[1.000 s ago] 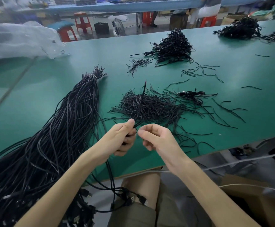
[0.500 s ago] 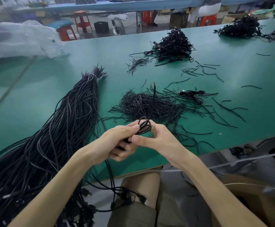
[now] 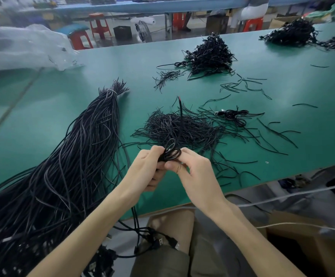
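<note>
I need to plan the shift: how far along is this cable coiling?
Done: far heaps of bundled cables and one finished coil beside the tie pile. In hand: left hand and right hand grip a small coil. To do: the big uncoiled bundle.

Cable bundle on our table, left of our left hand, tie heap behind our right hand, coiled pile beyond.

matt green table mat, glossy black cables
</note>
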Available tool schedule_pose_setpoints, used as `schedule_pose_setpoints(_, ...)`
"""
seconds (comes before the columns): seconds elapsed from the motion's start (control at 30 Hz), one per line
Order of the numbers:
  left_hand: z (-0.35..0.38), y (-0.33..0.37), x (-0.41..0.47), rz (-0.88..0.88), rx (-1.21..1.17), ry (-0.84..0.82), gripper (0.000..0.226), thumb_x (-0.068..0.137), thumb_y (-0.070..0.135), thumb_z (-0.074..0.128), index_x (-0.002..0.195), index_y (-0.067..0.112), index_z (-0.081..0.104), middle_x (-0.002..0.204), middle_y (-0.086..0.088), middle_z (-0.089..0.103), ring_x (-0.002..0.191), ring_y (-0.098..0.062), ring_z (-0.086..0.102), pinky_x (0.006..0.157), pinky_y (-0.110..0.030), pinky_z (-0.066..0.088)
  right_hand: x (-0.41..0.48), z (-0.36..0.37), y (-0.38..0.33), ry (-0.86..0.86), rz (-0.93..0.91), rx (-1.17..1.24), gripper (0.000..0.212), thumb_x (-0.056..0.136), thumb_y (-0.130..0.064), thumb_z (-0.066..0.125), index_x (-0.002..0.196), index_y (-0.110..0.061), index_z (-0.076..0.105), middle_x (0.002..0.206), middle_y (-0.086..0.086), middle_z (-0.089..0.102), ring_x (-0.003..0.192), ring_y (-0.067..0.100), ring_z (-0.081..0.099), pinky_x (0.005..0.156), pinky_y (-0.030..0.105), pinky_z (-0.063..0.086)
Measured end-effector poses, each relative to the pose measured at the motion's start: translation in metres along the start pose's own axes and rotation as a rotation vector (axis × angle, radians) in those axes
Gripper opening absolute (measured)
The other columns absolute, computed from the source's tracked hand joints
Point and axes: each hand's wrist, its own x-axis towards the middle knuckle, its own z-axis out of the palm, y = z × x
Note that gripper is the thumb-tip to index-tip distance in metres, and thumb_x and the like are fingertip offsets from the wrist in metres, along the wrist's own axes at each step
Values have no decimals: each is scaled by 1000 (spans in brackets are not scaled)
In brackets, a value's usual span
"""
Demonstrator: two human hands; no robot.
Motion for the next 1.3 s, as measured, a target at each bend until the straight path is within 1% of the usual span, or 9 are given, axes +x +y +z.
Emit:
schedule_pose_setpoints(0.23, 11, 1, 2, 31, -67, 147, 56, 99, 24, 38, 42, 25, 37, 48, 5, 23, 43, -14, 11, 42, -16, 16, -2, 6, -3, 116, 11, 2, 12, 95, -10, 70, 100, -16, 78, 93, -9, 74, 90, 1, 66, 77, 9, 44)
schedule_pose_setpoints(0.33, 12, 1, 2, 30, -71, 162, 56, 99, 26, 40, 43, 24, 38, 48, 5, 23, 43, -14, 11, 42, -16, 15, -1, 5, -3, 131, 72, 24, 7, 93, -9, 71, 91, -14, 75, 82, -13, 73, 82, 3, 66, 71, 13, 46)
schedule_pose_setpoints(0.47, 11, -2, 3, 17, -88, 155, 58, 101, 33, 39, 44, 26, 33, 50, 5, 22, 43, -14, 11, 42, -16, 16, -2, 4, -5, 122, 44, -73, 6, 92, -9, 72, 87, -9, 70, 84, -3, 70, 82, 12, 61, 76, 25, 48)
schedule_pose_setpoints(0.67, 9, -2, 3, 6, -115, 126, 64, 103, 33, 38, 40, 24, 40, 47, 7, 22, 40, -12, 12, 41, -15, 15, -3, 6, -8, 163, 65, -47, 13, 91, -8, 74, 84, -15, 66, 80, -10, 68, 79, 6, 62, 72, 14, 44)
schedule_pose_setpoints(0.87, 5, -3, 1, 16, -109, 61, 56, 104, 33, 35, 48, 25, 34, 50, 3, 19, 43, -14, 9, 43, -17, 14, 1, -2, -6, -13, 204, 105, 9, 96, -20, 70, 90, -22, 64, 82, -9, 71, 75, 2, 63, 70, 17, 46)
schedule_pose_setpoints(1.0, -2, -5, 0, 8, -120, -47, 44, 99, 35, 33, 59, 22, 21, 51, 2, 15, 46, -16, 7, 45, -18, 14, 1, -9, -9, -145, 101, 75, 12, 101, -21, 64, 90, -18, 62, 76, -11, 66, 72, 4, 62, 68, 17, 46)
schedule_pose_setpoints(1.13, 0, -5, -1, -49, -174, -41, 46, 96, 42, 37, 56, 25, 21, 51, 4, 15, 46, -18, 8, 43, -20, 15, -2, -5, -9, -76, 16, 42, 14, 101, -19, 63, 88, -17, 61, 74, -8, 62, 69, 9, 58, 62, 20, 42)
schedule_pose_setpoints(1.23, 2, -1, -1, -101, -207, -33, 52, 103, 45, 37, 55, 25, 30, 53, 4, 19, 45, -18, 12, 41, -22, 19, -2, 0, -5, 36, 2, -45, 20, 102, -18, 63, 83, -15, 56, 66, -9, 52, 59, 10, 46, 58, 16, 33)
schedule_pose_setpoints(1.3, 1, 3, -2, -41, -88, -44, 55, 108, 47, 36, 62, 19, 47, 54, -1, 37, 43, -19, 28, 42, -24, 31, -1, -1, 0, 92, -7, -116, 22, 102, -18, 63, 81, -15, 54, 66, -9, 50, 61, 13, 46, 59, 22, 35)
